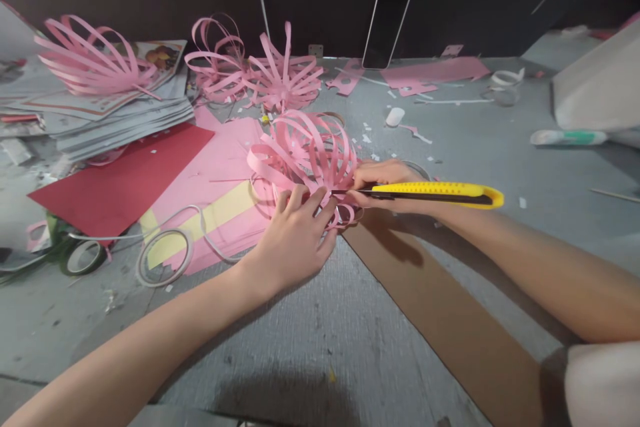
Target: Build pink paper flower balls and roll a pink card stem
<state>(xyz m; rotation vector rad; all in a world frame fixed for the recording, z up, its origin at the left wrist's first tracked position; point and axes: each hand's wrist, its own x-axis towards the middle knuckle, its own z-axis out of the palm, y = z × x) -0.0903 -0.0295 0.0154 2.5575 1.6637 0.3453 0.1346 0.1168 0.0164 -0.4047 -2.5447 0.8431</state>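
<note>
L hand [293, 233] lies w/ fingers spread on the near edge of the pink paper-strip piece [320, 140]; can't tell if they pinch it. R hand [375, 177] holds the yellow knife [435, 192] near its front end, blade pointing twd L fingertips, handle running back over R wrist. The piece sits between & just beyond both hands: matte pale pink, approx. a dozen narrow strips looped up & over, bunched at the base, w/ smaller curls by R fingers. Knife handle is bright yellow w/ a row of small dark marks & a dark slot.

Far L of L hand, a printed sheet [80, 103] w/ orange border tops the paper stack [125, 130]; text too small to read. Well R of R hand, white tube [570, 138] w/ green label, lettering too blurred to read.
</note>
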